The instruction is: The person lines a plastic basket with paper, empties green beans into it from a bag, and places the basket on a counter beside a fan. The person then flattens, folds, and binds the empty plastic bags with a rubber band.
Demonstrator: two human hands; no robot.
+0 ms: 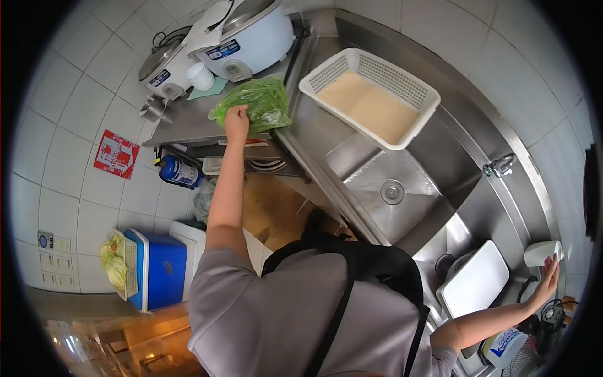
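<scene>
My left hand [237,123] is closed on the near edge of a clear plastic bag of green leafy vegetables [260,103], which rests at the end of the steel counter beside the sink. Far to the right, my right hand [548,283] is stretched out with its fingers extended. It is right by a white bottle-like container [542,253] at the wall; whether they touch I cannot tell. A white perforated basket [418,132] with a tan, flat layer inside sits across the sink's far end.
Two rice cookers [260,47] and stacked white cups [200,76] occupy the counter [182,122]. The steel sink [358,182] has a faucet [499,166]. A white board [475,279] leans at the right. A blue cooler [164,267] and fire extinguisher [179,171] stand left.
</scene>
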